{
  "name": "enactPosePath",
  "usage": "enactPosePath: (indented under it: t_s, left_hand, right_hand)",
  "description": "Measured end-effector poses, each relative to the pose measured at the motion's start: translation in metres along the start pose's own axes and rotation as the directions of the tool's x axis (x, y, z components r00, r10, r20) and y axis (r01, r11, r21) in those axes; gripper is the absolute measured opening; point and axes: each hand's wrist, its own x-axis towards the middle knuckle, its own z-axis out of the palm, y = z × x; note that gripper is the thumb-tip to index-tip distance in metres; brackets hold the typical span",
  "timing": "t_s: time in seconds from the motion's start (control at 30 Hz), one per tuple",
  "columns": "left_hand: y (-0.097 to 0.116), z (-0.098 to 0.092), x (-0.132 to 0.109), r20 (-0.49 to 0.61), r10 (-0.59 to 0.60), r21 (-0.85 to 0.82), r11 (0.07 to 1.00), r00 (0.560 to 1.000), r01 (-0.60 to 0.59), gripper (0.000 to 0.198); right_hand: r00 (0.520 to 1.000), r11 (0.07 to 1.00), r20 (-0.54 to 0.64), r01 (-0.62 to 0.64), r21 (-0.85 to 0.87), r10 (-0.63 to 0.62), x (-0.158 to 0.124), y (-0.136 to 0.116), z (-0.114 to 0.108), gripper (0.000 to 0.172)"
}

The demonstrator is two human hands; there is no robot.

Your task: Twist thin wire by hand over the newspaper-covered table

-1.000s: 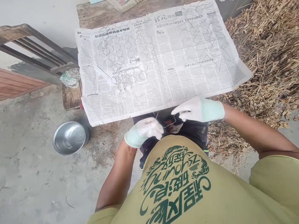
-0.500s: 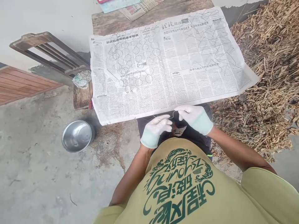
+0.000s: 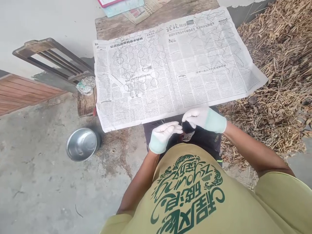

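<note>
Both my hands wear white gloves with pale green cuffs, held over my lap at the table's near edge. My left hand [image 3: 166, 132] is closed on a thin wire [image 3: 162, 121], whose end sticks out beyond the fingers. My right hand [image 3: 197, 118] pinches the wire's other part, which curves up between the two hands. Just beyond lies a newspaper sheet [image 3: 161, 100] spread over the table. Many thin wire loops [image 3: 142, 70] rest on its left half, beside a pale long-handled tool [image 3: 119, 82]. Loose bent wires [image 3: 219, 42] lie on its right part.
A wooden chair [image 3: 53, 53] stands left of the table, with a clear plastic bag [image 3: 85, 85] on its seat. A metal pot [image 3: 83, 144] sits on the concrete floor. Dry stalks [image 3: 280, 97] are heaped at right. Folders [image 3: 124, 6] lie at the table's [image 3: 109, 27] back.
My left hand has moved slightly right, closer to my right hand, and less wire shows between them. The whole view has shifted a little.
</note>
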Motion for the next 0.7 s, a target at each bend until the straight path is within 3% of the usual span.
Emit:
enactPosePath:
  t_s: [0.13,0.3,0.4,0.53,0.7]
  left_hand:
    - [-0.004,0.003,-0.002,0.061,0.014,-0.029,1.000,0.998,-0.012,0.033]
    - [-0.014,0.006,-0.003,0.094,-0.002,-0.149,0.989,0.996,0.017,0.035]
    - [-0.016,0.008,-0.001,0.003,-0.008,-0.218,0.976,1.000,0.009,0.039]
    - [-0.012,0.013,0.002,-0.157,-0.044,-0.306,0.952,0.987,-0.006,0.041]
    - [-0.007,0.017,0.004,-0.178,-0.112,-0.403,0.915,0.978,0.031,0.041]
  right_hand:
    - [0.986,0.992,0.153,0.087,-0.091,-0.072,0.006,0.001,-0.011,0.029]
    - [0.952,0.995,0.298,0.084,-0.049,-0.066,0.011,-0.001,-0.019,0.026]
    - [0.969,0.991,0.211,0.117,0.060,-0.127,0.010,0.004,-0.021,0.027]
    - [0.973,0.944,-0.076,0.231,0.235,-0.219,0.005,0.022,-0.012,0.036]
    - [0.949,0.968,-0.220,0.244,0.066,-0.224,0.005,0.043,0.018,0.042]
